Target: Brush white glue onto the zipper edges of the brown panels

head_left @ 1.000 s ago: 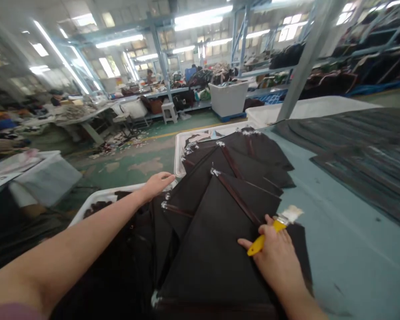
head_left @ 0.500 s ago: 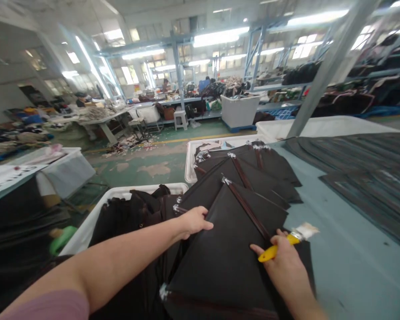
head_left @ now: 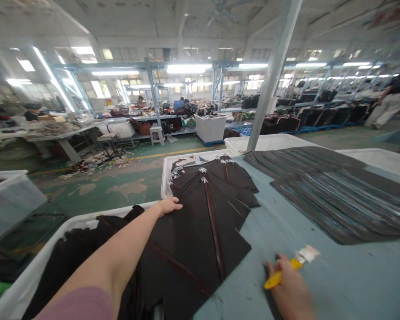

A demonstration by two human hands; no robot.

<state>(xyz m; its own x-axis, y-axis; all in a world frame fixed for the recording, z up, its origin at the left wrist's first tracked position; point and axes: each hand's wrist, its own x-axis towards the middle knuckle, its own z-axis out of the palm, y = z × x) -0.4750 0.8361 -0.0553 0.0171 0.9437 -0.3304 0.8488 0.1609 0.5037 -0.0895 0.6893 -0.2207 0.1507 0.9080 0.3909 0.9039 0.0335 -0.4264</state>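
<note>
Left hand (head_left: 169, 206) on dark panel stack (head_left: 193, 235); right hand (head_left: 286, 291) grips yellow-handled paintbrush (head_left: 272, 280).
Left fingers together, resting flat; right fingers clamped on handle. Stack spans white bin (head_left: 80, 216) and blue-grey table (head_left: 320, 280).

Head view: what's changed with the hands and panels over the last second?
The right hand has moved right, off the black panels and over the blue tabletop, still gripping the yellow brush. The left hand has slid back left and up, and rests open at the panels' edge. Nothing was let go. The striped stack stayed as it was.
</note>
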